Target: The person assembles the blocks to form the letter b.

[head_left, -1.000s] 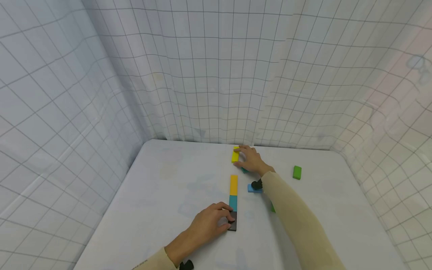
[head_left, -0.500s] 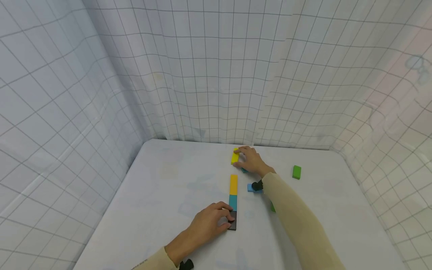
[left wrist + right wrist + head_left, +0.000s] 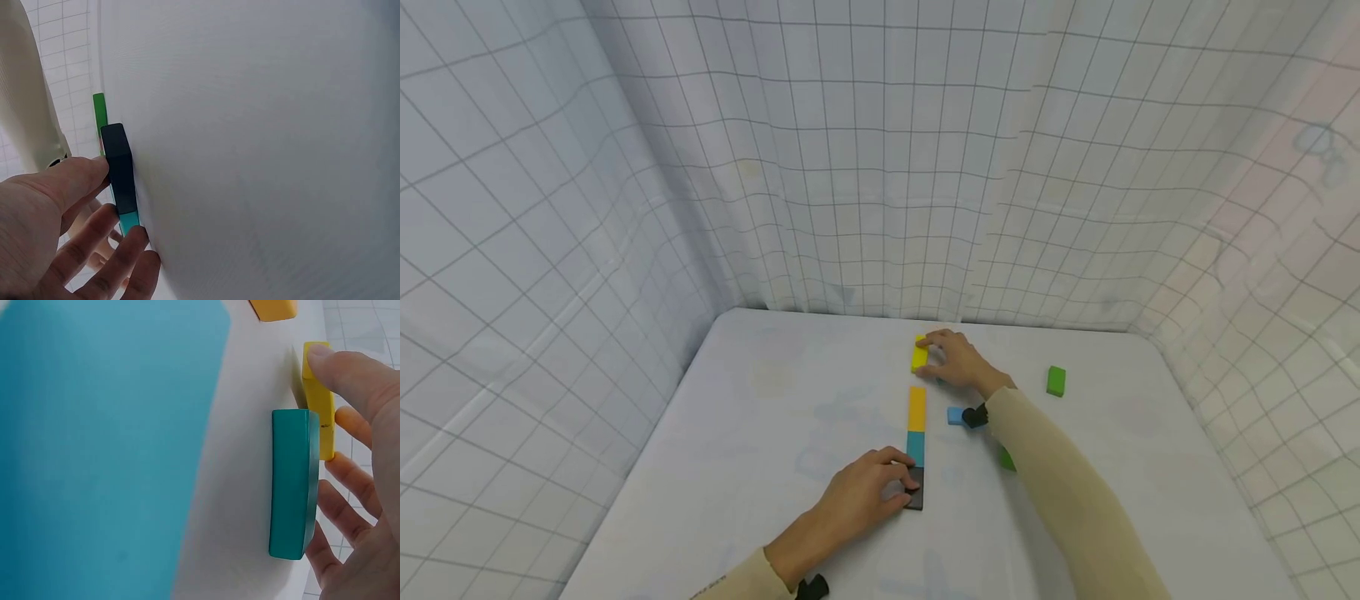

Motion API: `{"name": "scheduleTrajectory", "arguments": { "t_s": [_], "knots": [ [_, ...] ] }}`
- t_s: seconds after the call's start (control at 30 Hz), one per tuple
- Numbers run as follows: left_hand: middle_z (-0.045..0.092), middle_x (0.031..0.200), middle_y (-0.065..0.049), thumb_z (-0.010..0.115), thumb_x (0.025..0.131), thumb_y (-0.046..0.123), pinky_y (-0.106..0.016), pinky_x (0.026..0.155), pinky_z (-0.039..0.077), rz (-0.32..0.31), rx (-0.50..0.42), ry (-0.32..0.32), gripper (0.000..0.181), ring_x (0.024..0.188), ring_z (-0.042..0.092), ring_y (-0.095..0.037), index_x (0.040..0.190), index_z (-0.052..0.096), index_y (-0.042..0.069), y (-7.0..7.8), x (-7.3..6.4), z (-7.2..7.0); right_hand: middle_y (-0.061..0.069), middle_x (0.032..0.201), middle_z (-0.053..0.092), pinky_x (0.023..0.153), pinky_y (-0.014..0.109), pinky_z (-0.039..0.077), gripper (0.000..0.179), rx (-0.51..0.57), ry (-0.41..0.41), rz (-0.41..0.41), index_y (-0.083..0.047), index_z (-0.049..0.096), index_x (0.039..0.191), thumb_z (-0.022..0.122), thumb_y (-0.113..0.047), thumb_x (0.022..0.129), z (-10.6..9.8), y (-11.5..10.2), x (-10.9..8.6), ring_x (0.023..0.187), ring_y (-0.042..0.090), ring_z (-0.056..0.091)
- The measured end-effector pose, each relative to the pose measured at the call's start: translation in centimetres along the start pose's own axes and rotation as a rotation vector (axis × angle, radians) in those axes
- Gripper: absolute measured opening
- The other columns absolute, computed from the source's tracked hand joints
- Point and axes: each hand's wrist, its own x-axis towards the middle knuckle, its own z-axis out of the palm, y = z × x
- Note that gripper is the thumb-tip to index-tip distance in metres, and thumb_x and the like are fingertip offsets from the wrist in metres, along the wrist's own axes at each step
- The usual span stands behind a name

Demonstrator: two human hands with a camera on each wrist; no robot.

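Note:
In the head view, a black block (image 3: pixel 917 500), a blue block (image 3: pixel 916 448) and an amber block (image 3: pixel 917 408) lie end to end in a line. My left hand (image 3: pixel 861 496) holds the black block from its left side, thumb near its close end and fingertips at its join with the blue one. Beyond the amber block lies a yellow block (image 3: pixel 917 360), a short gap away. My right hand (image 3: pixel 957 360) pinches it, the thumb (image 3: pixel 340 365) on its near end and a fingertip at its far end. A teal block (image 3: pixel 290 487) stands under the right palm.
Right of the line lies a light blue block (image 3: pixel 954 415), partly behind the right wrist's black camera mount (image 3: pixel 976 416). One green block (image 3: pixel 1056 381) is at the back right, another green block (image 3: pixel 1007 460) beside the right sleeve. Gridded white curtains (image 3: pixel 865 167) enclose the white table (image 3: pixel 760 433).
My right hand has drawn the yellow block a little toward me, narrowing the gap to the amber block. The left hand keeps its place at the black block.

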Motion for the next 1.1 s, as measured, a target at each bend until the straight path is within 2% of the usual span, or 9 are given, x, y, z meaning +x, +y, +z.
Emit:
{"name": "scheduleTrajectory", "arguments": {
  "t_s": [0.37,0.63,1.1],
  "knots": [
    [0.078,0.145,0.007,0.092,0.103,0.023,-0.037,0.094,0.070,0.005,0.016,0.017,0.006,0.125,0.077,-0.019,0.107,0.089,0.027,-0.2,0.0,0.2,0.017,0.179,0.051,0.140,0.067,0.040,0.063,0.031,0.023,-0.057,-0.016,0.071,0.158,0.092,-0.040,0.104,0.2,-0.1,-1.0,0.164,0.045,0.048],
    [0.079,0.144,0.007,0.093,0.103,0.023,-0.036,0.095,0.070,0.009,0.014,0.021,0.007,0.125,0.078,-0.020,0.105,0.089,0.028,-0.2,0.1,0.3,0.016,0.180,0.051,0.140,0.068,0.040,0.064,0.030,0.034,-0.068,-0.017,0.071,0.159,0.092,-0.042,0.103,0.7,0.3,-1.4,0.165,0.045,0.047],
    [0.079,0.142,0.006,0.094,0.102,0.021,-0.035,0.094,0.070,0.018,0.014,0.028,0.008,0.122,0.078,-0.019,0.105,0.089,0.027,-0.1,0.1,0.3,0.011,0.178,0.053,0.140,0.075,0.033,0.058,0.025,0.027,-0.090,-0.020,0.071,0.159,0.083,-0.047,0.109,0.8,0.6,-2.0,0.165,0.042,0.046]
  ]
}}
